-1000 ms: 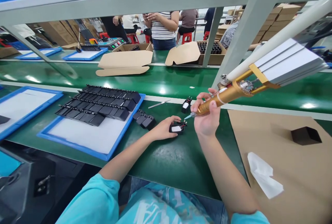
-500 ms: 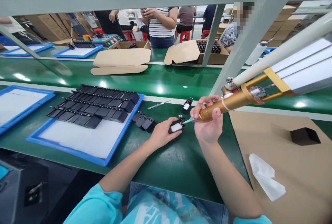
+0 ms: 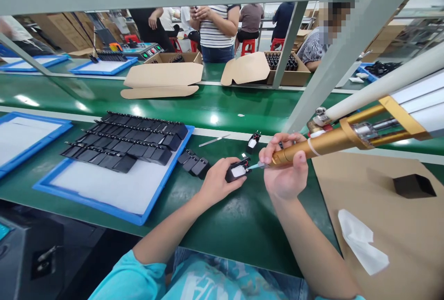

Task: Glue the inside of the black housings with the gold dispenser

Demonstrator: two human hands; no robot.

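My left hand [image 3: 219, 182] is closed on a small black housing [image 3: 239, 169] with a white part inside and a plug end. In my right hand [image 3: 286, 175] lies a gold glue dispenser [image 3: 322, 145], fingers wrapped round its front. Its pale tip [image 3: 255, 166] meets the plug end of the housing. Just beyond, a second black housing [image 3: 253, 141] with a white part rests on the green bench. Several black cases [image 3: 194, 164] sit in a short row left of my left hand. A thin metal blade [image 3: 214, 140] lies behind them.
A blue-rimmed tray [image 3: 145, 214] on the left carries rows of black cases [image 3: 128, 140]. On the right, a cardboard sheet [image 3: 364, 198] bears a black sleeve [image 3: 414, 185] and white paper [image 3: 362, 242]. A grey post [image 3: 333, 59] rises behind the dispenser; co-workers are across the green conveyor [image 3: 215, 110].
The dispenser and my right hand have shifted slightly right and down in view. The housing in my left hand is tilted a little differently, with the tip still at its plug end.
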